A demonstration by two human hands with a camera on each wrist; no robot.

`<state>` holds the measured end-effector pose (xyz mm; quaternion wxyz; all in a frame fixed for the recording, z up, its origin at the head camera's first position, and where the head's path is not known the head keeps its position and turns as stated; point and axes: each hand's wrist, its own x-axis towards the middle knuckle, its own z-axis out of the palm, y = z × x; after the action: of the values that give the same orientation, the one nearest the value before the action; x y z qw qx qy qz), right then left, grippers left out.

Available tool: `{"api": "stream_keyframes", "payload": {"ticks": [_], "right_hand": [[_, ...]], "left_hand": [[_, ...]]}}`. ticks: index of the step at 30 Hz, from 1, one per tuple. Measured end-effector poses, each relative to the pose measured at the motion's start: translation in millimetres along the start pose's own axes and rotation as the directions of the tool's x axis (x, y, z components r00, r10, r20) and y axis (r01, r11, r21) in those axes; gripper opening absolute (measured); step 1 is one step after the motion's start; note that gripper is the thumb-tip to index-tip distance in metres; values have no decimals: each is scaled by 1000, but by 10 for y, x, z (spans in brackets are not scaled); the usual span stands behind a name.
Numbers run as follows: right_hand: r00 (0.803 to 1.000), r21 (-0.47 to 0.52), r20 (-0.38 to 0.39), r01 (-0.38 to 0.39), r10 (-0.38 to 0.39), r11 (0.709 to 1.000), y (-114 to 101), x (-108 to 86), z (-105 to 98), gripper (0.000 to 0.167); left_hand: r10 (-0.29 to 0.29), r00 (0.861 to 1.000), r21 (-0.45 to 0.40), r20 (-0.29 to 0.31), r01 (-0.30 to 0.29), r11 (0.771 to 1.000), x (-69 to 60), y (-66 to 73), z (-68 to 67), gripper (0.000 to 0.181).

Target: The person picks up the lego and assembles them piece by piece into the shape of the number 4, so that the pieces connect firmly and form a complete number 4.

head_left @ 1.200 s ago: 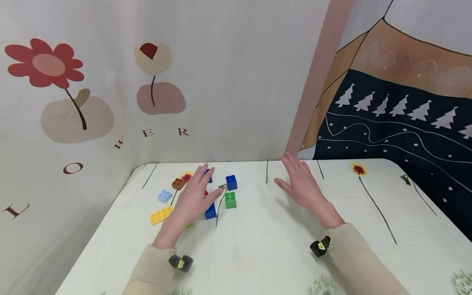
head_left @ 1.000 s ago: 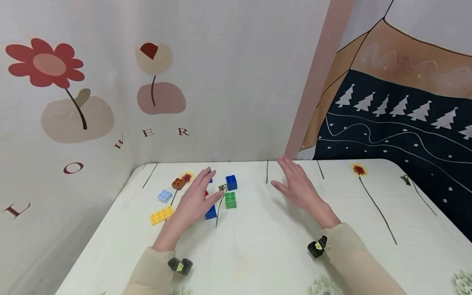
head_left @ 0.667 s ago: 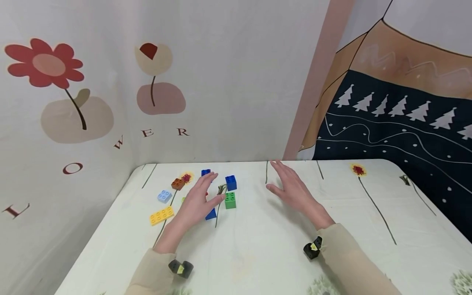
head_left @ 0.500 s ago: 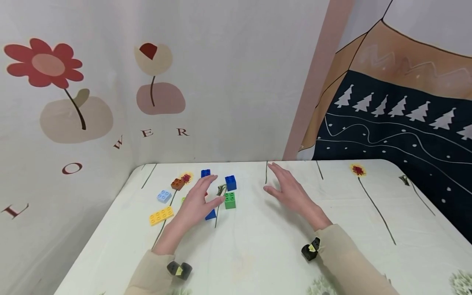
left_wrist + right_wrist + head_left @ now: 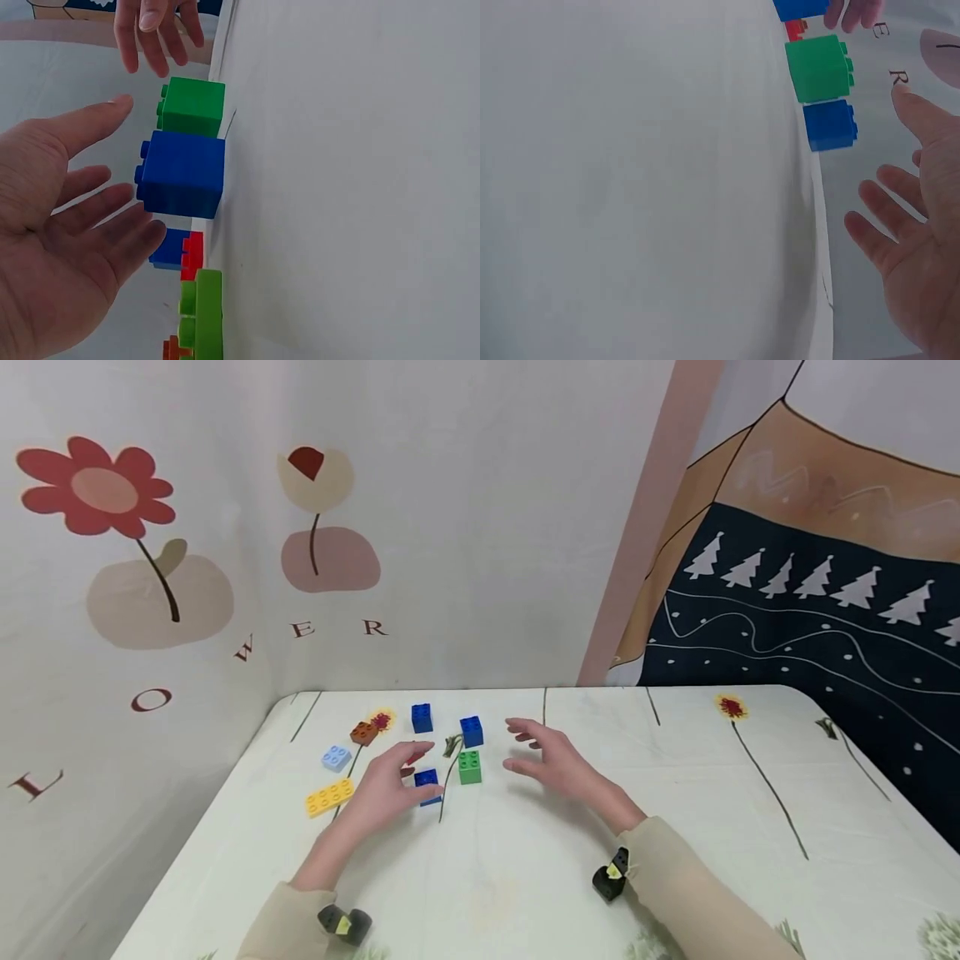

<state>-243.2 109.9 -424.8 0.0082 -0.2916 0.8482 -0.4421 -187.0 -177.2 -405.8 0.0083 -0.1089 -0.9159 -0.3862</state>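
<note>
My left hand [image 5: 381, 795] hovers beside the near blue block [image 5: 427, 785], its thumb overlapping that block in the head view. In the left wrist view the fingers are loosely bent, with a gap between thumb and the blue block [image 5: 184, 174]. A red block is mostly hidden behind the hand; the left wrist view shows it [image 5: 193, 255] near a lime green block [image 5: 208, 315]. To the right, my right hand [image 5: 558, 764] holds nothing, fingers spread. Nearest to it are a blue block [image 5: 471, 732] and a green block [image 5: 469, 767], also seen in the right wrist view.
Another blue block [image 5: 422, 717] stands at the back. Further left lie a brown block [image 5: 363, 732], a light blue block [image 5: 336, 758] and a long yellow block [image 5: 328, 797]. All rest on a white tablecloth [image 5: 495, 877] with printed flowers; a curtain [image 5: 480, 527] hangs behind.
My right hand has moved left and nearer to the blocks. My left hand has come down and bent its fingers, uncovering the back blue block. The visible blocks have stayed put.
</note>
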Motion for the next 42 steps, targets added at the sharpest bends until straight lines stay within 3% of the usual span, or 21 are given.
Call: {"api": "stream_keyframes", "payload": {"ticks": [10, 21, 34, 42], "right_hand": [[995, 62, 86, -65, 60, 996, -44, 130, 218, 58], [990, 30, 105, -94, 90, 995, -63, 292, 462, 49], [989, 8, 108, -105, 103, 994, -63, 225, 397, 41], [989, 49, 106, -105, 100, 993, -10, 107, 310, 36]], "left_hand": [[-65, 998, -12, 9, 65, 998, -20, -109, 9, 55], [-83, 995, -19, 61, 84, 996, -18, -146, 20, 63], [-124, 991, 2, 57, 125, 992, -7, -142, 41, 43], [-137, 989, 11, 62, 137, 991, 7, -134, 34, 38]]}}
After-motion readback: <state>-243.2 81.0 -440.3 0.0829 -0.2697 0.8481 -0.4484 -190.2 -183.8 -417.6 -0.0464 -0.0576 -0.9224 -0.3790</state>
